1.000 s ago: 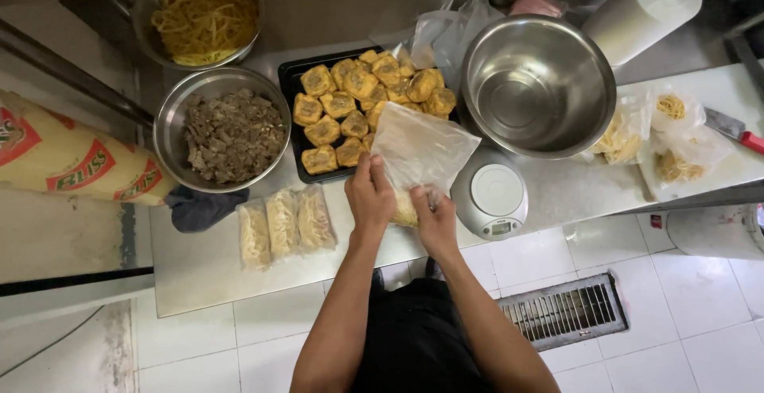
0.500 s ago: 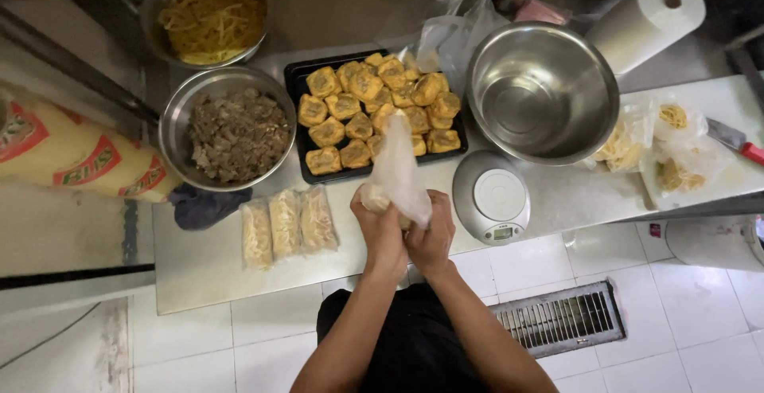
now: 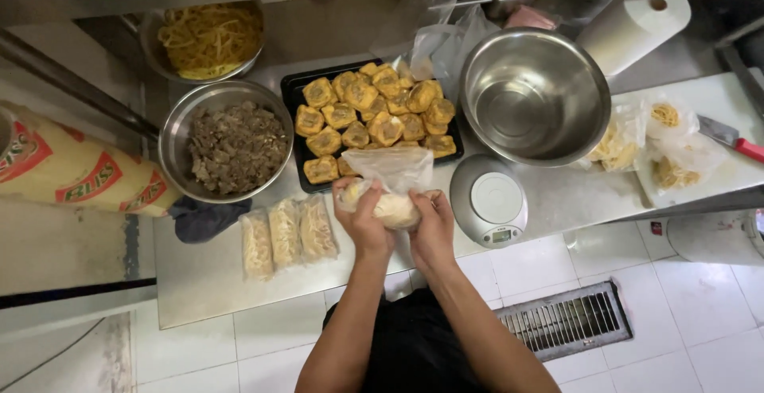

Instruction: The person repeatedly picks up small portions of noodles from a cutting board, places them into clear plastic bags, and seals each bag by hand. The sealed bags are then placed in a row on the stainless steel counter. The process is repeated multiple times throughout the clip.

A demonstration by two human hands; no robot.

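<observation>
CHANGE: plastic bag (image 3: 387,186) lowered, bunched since 1.0 s ago | left hand (image 3: 364,219) and right hand (image 3: 434,226) closed around it | LOCATION: 6 o'clock of black tray (image 3: 291,90) | STATUS: portion enclosed

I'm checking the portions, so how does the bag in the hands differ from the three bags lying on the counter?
The bag in the hands is held up off the counter by the left hand and right hand, its top loose and puffed. The three bags on the counter lie flat, side by side, untouched. All are clear plastic with pale noodles inside.
</observation>
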